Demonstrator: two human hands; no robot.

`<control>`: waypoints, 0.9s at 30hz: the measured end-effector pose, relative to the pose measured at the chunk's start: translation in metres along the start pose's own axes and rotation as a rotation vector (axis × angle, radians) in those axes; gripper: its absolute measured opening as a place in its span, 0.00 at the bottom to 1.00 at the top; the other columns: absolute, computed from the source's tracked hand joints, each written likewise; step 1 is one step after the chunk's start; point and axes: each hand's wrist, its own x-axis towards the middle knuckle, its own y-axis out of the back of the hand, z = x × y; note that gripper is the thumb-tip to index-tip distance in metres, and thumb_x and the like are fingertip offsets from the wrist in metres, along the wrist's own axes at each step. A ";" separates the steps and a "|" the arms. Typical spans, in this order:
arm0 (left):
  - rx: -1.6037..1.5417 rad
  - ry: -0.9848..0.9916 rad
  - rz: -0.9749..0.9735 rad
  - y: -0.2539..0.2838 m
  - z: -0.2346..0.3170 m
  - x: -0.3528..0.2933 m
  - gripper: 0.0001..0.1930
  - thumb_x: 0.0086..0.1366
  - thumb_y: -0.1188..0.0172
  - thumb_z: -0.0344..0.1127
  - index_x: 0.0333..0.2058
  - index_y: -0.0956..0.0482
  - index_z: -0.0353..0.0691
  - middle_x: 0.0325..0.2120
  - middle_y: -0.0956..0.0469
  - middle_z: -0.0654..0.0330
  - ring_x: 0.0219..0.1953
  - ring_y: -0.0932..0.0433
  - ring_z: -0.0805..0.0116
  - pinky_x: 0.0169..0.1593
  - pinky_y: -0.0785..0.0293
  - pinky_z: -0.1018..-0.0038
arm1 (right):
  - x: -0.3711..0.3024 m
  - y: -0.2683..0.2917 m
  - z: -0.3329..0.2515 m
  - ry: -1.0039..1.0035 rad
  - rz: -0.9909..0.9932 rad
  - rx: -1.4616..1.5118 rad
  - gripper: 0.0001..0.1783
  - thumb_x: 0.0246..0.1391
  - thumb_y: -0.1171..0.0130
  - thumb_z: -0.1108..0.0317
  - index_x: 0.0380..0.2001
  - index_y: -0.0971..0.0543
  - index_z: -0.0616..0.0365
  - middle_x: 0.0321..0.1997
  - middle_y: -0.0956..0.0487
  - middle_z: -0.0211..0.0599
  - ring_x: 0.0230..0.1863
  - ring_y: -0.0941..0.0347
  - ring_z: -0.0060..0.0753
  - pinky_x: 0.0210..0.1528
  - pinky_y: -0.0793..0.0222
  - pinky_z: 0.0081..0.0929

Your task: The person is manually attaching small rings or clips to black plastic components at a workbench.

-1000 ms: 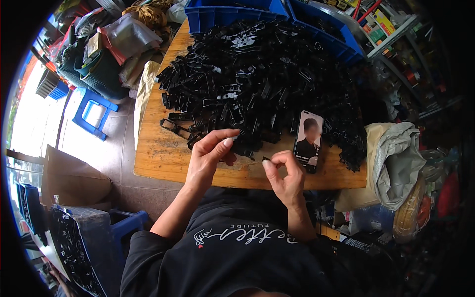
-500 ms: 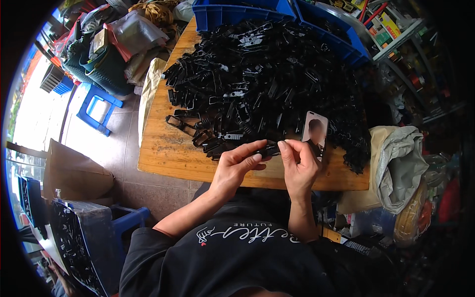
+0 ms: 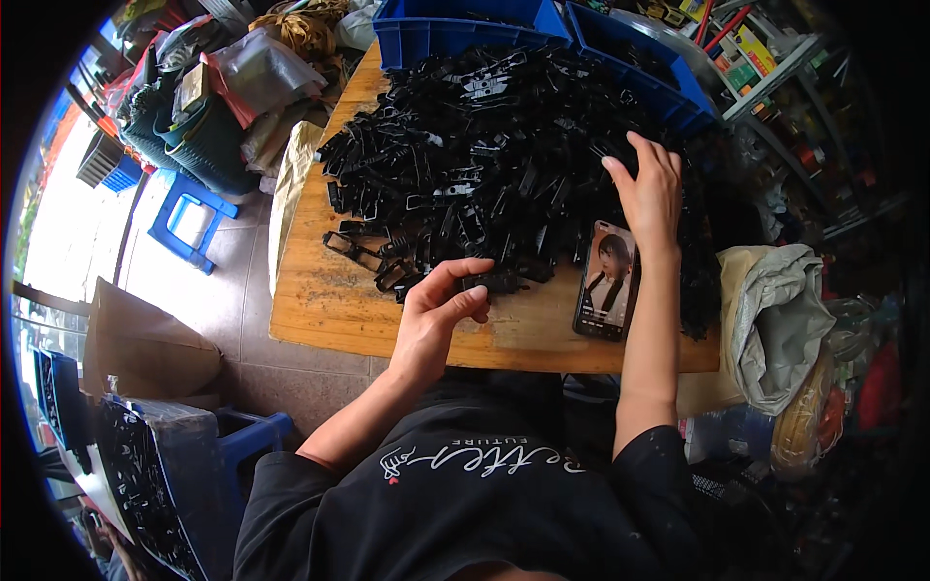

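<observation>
Upper right: right hand (image 3: 650,194), grip wide at jumbled black parts (image 3: 465,145), best handled lightly. Centre: left hand (image 3: 436,310), grip's hold unclear.

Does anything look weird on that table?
Yes, the phone. It sits lit up on the table, by the near edge of the black parts, looking nothing like them. The parts are jumbled, but I can't see anything clearly broken.
</observation>
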 end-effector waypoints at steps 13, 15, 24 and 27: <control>-0.111 0.027 0.028 0.011 0.000 -0.001 0.14 0.58 0.47 0.25 0.45 0.28 0.35 0.24 0.27 0.64 0.28 0.29 0.78 0.38 0.32 0.81 | 0.005 -0.038 0.008 0.144 -0.071 0.134 0.15 0.45 0.40 0.72 0.40 0.25 0.60 0.32 0.24 0.38 0.34 0.29 0.35 0.40 0.32 0.28; -0.108 0.020 0.034 0.012 0.000 -0.001 0.14 0.58 0.47 0.25 0.45 0.28 0.35 0.24 0.27 0.64 0.28 0.29 0.78 0.37 0.32 0.81 | 0.000 -0.028 -0.002 -0.005 -0.126 0.359 0.16 0.45 0.40 0.73 0.41 0.25 0.60 0.31 0.23 0.36 0.33 0.29 0.30 0.39 0.31 0.24; -0.146 0.030 0.068 0.013 -0.006 0.000 0.14 0.58 0.48 0.25 0.45 0.28 0.34 0.24 0.27 0.63 0.27 0.30 0.77 0.36 0.32 0.81 | -0.108 0.008 -0.069 -0.230 -0.470 0.877 0.16 0.50 0.42 0.74 0.44 0.26 0.59 0.30 0.25 0.28 0.29 0.32 0.16 0.33 0.34 0.15; -0.150 0.039 0.037 0.011 -0.007 0.002 0.14 0.59 0.49 0.25 0.45 0.28 0.34 0.24 0.26 0.62 0.27 0.29 0.77 0.37 0.31 0.81 | -0.138 0.006 -0.079 -0.312 -0.404 0.812 0.11 0.50 0.41 0.72 0.38 0.25 0.62 0.29 0.24 0.31 0.28 0.30 0.18 0.31 0.34 0.16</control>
